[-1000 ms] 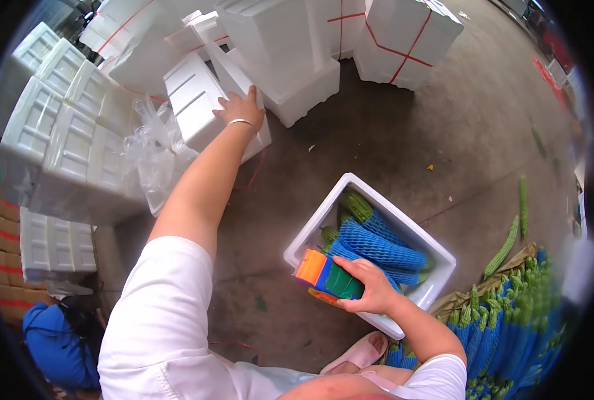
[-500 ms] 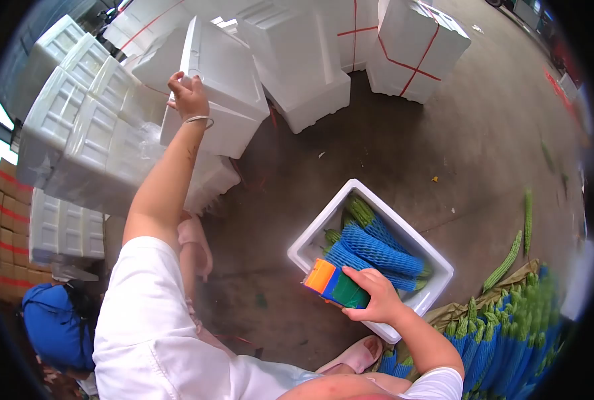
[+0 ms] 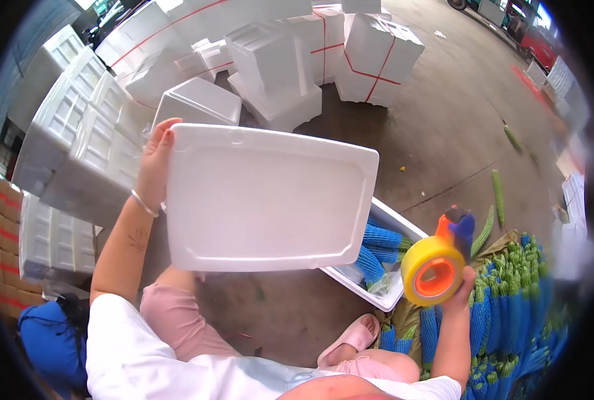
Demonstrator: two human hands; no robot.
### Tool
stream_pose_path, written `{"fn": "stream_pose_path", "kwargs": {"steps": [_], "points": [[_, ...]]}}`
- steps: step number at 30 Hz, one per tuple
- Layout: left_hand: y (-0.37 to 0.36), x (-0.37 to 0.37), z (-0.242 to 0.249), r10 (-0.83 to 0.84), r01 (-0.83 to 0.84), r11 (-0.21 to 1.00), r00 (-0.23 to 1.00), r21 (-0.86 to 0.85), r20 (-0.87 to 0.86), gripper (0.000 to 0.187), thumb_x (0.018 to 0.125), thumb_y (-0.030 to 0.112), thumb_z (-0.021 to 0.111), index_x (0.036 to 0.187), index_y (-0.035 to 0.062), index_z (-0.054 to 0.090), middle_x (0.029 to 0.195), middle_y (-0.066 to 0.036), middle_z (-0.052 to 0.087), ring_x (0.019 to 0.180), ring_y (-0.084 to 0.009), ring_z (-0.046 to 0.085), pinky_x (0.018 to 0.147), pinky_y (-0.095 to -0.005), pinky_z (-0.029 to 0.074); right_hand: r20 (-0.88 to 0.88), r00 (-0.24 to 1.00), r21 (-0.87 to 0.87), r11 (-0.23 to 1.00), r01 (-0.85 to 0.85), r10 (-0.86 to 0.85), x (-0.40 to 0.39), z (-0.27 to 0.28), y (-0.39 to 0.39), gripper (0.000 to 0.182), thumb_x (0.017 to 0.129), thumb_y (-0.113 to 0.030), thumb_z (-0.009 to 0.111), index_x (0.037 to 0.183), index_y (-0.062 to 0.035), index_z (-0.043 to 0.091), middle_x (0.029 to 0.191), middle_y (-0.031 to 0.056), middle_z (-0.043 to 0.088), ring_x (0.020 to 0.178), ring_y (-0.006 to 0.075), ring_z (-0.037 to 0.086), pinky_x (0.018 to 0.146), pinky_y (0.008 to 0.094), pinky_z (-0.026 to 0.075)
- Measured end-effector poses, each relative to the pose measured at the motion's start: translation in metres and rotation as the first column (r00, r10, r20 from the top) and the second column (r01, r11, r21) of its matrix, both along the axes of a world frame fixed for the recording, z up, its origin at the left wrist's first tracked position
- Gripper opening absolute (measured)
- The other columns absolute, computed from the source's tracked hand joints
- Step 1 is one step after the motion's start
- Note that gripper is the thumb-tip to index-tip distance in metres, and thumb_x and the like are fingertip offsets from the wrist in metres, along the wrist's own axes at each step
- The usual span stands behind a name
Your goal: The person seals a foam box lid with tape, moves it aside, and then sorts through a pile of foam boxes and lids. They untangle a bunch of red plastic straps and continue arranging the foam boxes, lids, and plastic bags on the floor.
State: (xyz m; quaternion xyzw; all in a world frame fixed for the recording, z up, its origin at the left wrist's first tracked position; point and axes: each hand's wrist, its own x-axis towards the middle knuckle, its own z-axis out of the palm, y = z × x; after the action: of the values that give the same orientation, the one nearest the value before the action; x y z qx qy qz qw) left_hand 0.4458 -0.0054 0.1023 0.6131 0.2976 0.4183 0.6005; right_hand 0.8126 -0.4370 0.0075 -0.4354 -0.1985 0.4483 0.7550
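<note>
My left hand (image 3: 156, 160) grips a white foam lid (image 3: 270, 200) by its left edge, fingers over the upper corner. The lid is held up flat in front of me, its rimmed face towards me. Behind and below it, a white foam box (image 3: 384, 301) stands on the floor, partly hidden. Inside lie green bitter gourds in blue net sleeves (image 3: 380, 237). My right hand (image 3: 462, 290) is closed around a tape dispenser (image 3: 414, 267) with a yellow roll and an orange core, raised over the box's right side.
Bitter gourds in blue nets (image 3: 490, 313) are piled on the right; loose gourds (image 3: 498, 199) lie beyond them. White foam boxes (image 3: 64, 147) are stacked left, with strapped ones (image 3: 377, 60) at the back. A blue bag (image 3: 54, 337) sits at lower left beside cartons (image 3: 2, 240).
My left hand has brought the lid from the stacked boxes towards me, partly over the gourd box. My right hand has moved right and turned the dispenser, showing its roll.
</note>
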Motion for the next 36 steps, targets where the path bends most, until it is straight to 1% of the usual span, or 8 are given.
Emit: {"fn": "stream_pose_path", "kwargs": {"steps": [2, 4, 12, 15, 17, 22, 29, 36], "points": [[-0.008, 0.038, -0.072, -0.088, 0.084, 0.975, 0.996, -0.206, -0.011, 0.030, 0.098, 0.029, 0.049, 0.117, 0.0075, 0.055, 0.103, -0.001, 0.060, 0.092, -0.0084, 0.056, 0.080, -0.0253, 0.048, -0.139, 0.960, 0.053, 0.966, 0.253, -0.244, -0.006, -0.014, -0.046, 0.067, 0.084, -0.056, 0.042, 0.128, -0.0058, 0.048, 0.126, 0.0105, 0.054, 0.115, 0.0260, 0.052, 0.097, 0.0409, 0.043], [-0.023, 0.077, -0.101, -0.196, 0.180, 0.918, 0.981, -0.354, -0.010, 0.030, 0.098, 0.030, 0.048, 0.116, 0.0065, 0.055, 0.103, -0.002, 0.060, 0.092, -0.0094, 0.056, 0.081, -0.0253, 0.048, -0.135, 0.878, -0.083, 0.888, 0.452, -0.460, 0.006, -0.052, -0.084, 0.063, 0.084, -0.053, 0.043, 0.126, -0.0062, 0.050, 0.123, 0.0104, 0.055, 0.113, 0.0253, 0.052, 0.096, 0.0401, 0.043], [-0.031, 0.193, -0.186, -0.316, 0.215, 0.884, 0.929, -0.414, -0.192, 0.029, 0.098, 0.026, 0.048, 0.117, 0.0065, 0.056, 0.099, -0.001, 0.059, 0.087, -0.0088, 0.054, 0.080, -0.0247, 0.048, -0.336, 0.697, -0.192, 0.771, 0.608, -0.633, 0.018, -0.099, -0.121, 0.056, 0.083, -0.044, 0.048, 0.126, -0.0082, 0.051, 0.125, 0.0104, 0.054, 0.114, 0.0273, 0.051, 0.099, 0.0432, 0.041], [-0.002, 0.207, -0.244, -0.326, 0.199, 0.914, 0.879, -0.353, -0.348, 0.037, 0.097, 0.031, 0.048, 0.124, 0.0065, 0.053, 0.107, -0.007, 0.060, 0.097, -0.0157, 0.057, 0.086, -0.0288, 0.047, -0.326, 0.650, -0.273, 0.727, 0.630, -0.687, 0.026, -0.119, -0.123, 0.054, 0.083, -0.043, 0.048, 0.125, -0.0085, 0.052, 0.121, 0.0096, 0.056, 0.111, 0.0275, 0.054, 0.099, 0.0434, 0.042], [0.016, 0.199, -0.285, 0.030, 0.213, 0.940, 0.727, 0.266, -0.686, 0.052, 0.094, 0.039, 0.050, 0.134, 0.0062, 0.046, 0.119, -0.014, 0.057, 0.110, -0.0253, 0.055, 0.093, -0.0338, 0.044, -0.291, 0.670, -0.336, 0.729, 0.597, -0.683, 0.012, -0.122, -0.099, 0.049, 0.083, -0.038, 0.051, 0.118, -0.0048, 0.055, 0.100, 0.0104, 0.060, 0.107, 0.0281, 0.057, 0.100, 0.0431, 0.042], [-0.041, 0.153, -0.238, -0.322, 0.119, 0.937, 0.663, -0.330, -0.676, 0.063, 0.088, 0.038, 0.059, 0.134, -0.0006, 0.042, 0.121, -0.017, 0.057, 0.110, -0.0224, 0.054, 0.095, -0.0332, 0.041, -0.304, 0.783, -0.274, 0.837, 0.474, -0.543, -0.003, -0.118, -0.059, 0.048, 0.083, -0.038, 0.051, 0.110, 0.0013, 0.055, 0.082, 0.0100, 0.054, 0.098, 0.0257, 0.056, 0.110, 0.0444, 0.032], [-0.056, 0.192, -0.241, -0.243, 0.301, 0.951, 0.597, -0.068, -0.765, 0.055, 0.090, 0.034, 0.058, 0.134, 0.0017, 0.044, 0.110, -0.011, 0.062, 0.094, -0.0166, 0.059, 0.083, -0.0287, 0.047, -0.126, 0.818, -0.342, 0.799, 0.495, -0.561, -0.023, -0.117, -0.028, 0.042, 0.083, -0.035, 0.057, 0.105, 0.0007, 0.058, 0.083, 0.0079, 0.059, 0.084, 0.0183, 0.058, 0.098, 0.0350, 0.042], [-0.049, 0.207, -0.238, -0.251, 0.255, 0.960, 0.594, -0.117, -0.764, 0.051, 0.092, 0.021, 0.054, 0.134, -0.0028, 0.040, 0.130, -0.020, 0.052, 0.117, -0.0277, 0.052, 0.099, -0.0347, 0.040, -0.119, 0.766, -0.369, 0.744, 0.556, -0.632, 0.001, -0.129, -0.006, 0.027, 0.085, -0.032, 0.057, 0.091, -0.0065, 0.060, 0.080, 0.0036, 0.062, 0.076, 0.0141, 0.059, 0.074, 0.0288, 0.050]]}}
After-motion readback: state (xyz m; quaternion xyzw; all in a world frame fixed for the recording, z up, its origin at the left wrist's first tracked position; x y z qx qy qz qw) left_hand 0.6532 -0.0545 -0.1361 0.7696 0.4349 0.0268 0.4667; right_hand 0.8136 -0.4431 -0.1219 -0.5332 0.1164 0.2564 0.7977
